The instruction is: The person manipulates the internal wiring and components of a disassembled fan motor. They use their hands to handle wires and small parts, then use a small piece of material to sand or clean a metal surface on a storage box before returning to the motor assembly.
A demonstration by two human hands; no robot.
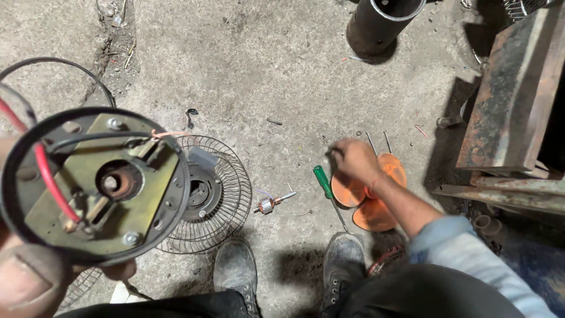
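Observation:
My left hand (29, 277) holds a round black fan motor housing (94, 185) close to the camera, at the left; a brass-coloured plate, a rusty shaft end and red and black wires show on it. My right hand (353, 158) reaches down to the concrete floor, fingers closed near a small dark bit by the orange fan blade (385, 203); what it pinches is too small to tell. A green-handled screwdriver (325, 185) lies just left of that hand. A small rotor with copper winding (268, 205) lies between the screwdriver and a wire fan guard (220, 197).
A black pipe (379, 23) stands at the top. Rusty metal beams (512, 100) lie along the right. Two thin metal rods (379, 141) lie by the orange blade. My two dark shoes (235, 268) rest at the bottom.

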